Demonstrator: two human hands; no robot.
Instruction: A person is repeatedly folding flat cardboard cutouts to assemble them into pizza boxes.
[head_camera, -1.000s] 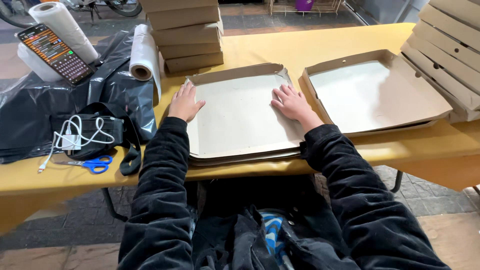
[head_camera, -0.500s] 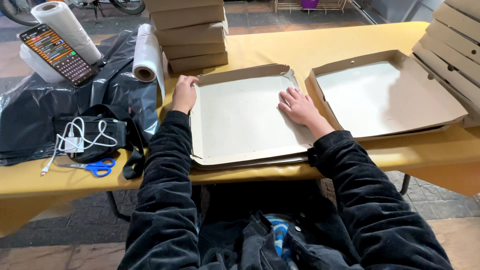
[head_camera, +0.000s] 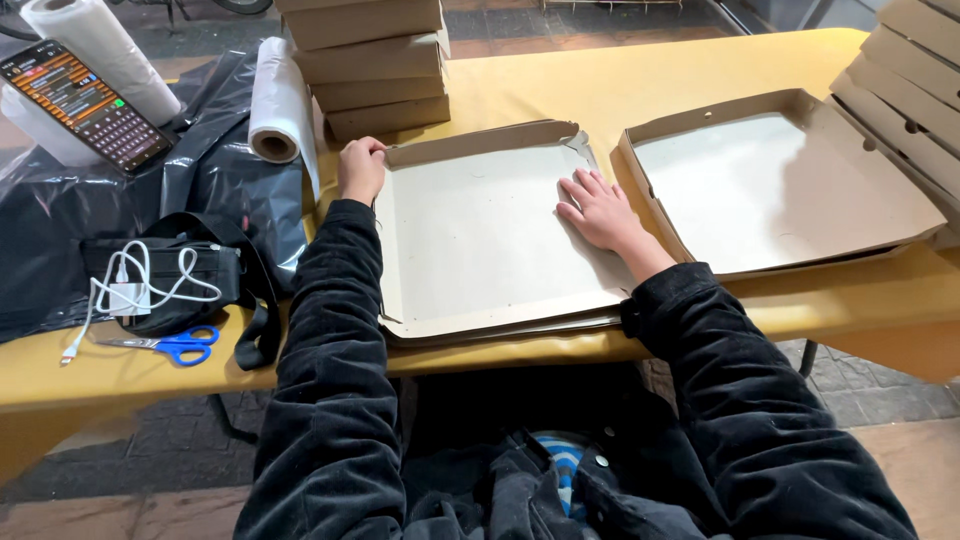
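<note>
Pressing a flat cardboard box (head_camera: 480, 235) on the yellow table (head_camera: 620, 80), both hands.

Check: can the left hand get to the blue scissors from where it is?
Probably yes. The left hand grips the flat box's corner; the blue scissors lie uncovered on the table, nothing over them.

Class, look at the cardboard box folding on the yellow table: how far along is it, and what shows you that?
Done: closed brown cardboard boxes stand stacked at the back and right.

In hand: the left hand grips the far-left corner of the flat cardboard box blank, whose back flap is raised; the right hand presses flat on its base.

Left: the blank's side walls lie flat, and more flat sheets lie under it. The neighbouring open cardboard box is unclosed.
</note>
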